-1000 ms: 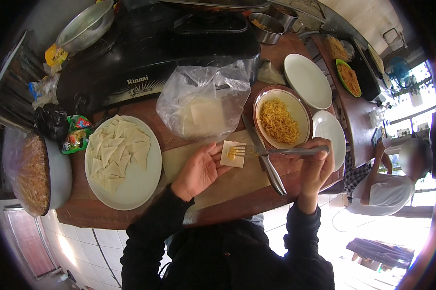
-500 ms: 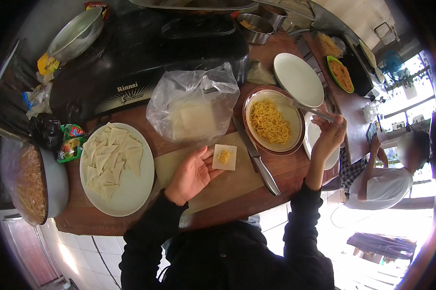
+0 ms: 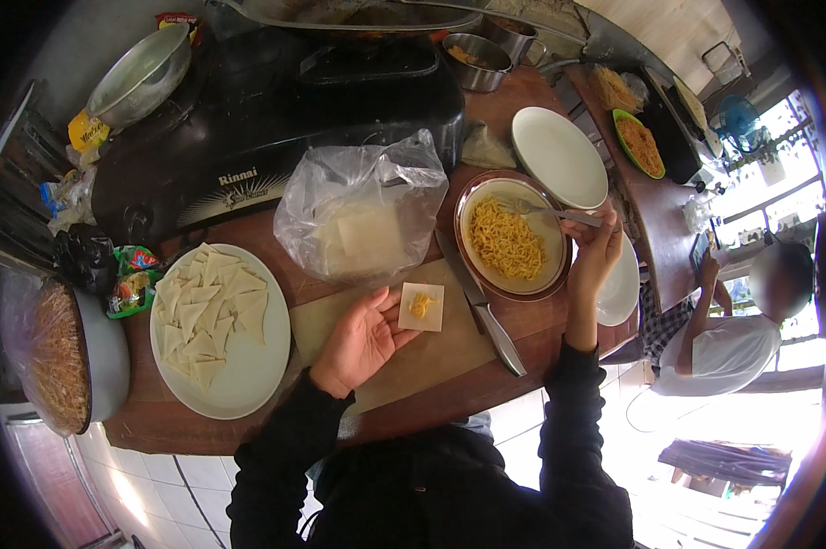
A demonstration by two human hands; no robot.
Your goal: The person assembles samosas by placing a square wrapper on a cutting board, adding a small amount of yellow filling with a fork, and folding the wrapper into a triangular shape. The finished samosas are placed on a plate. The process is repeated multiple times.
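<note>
Head view: the left hand's [image 3: 349, 352] slack fingers support a noodle-topped, still-unfolded wrapper [image 3: 433, 317] near the desk's [image 3: 171, 428] front edge; the right hand's [image 3: 599, 249] grasp a fork [image 3: 546, 212] over the noodle bowl [image 3: 550, 247]. Folded wrappers [image 3: 210, 311] occupy the left plate [image 3: 259, 371]; flat ones [image 3: 369, 235] sit bagged. Wood shows along the front edge.

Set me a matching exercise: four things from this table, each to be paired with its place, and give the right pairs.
1. Fork
2. Knife
3. Dough square
4. Folded dough

A. Lying beside the brown-rimmed bowl
B. On the leftmost plate
C. In the right hand
D. On the left hand, under some noodles

Pairs: 1-C, 2-A, 3-D, 4-B
</note>
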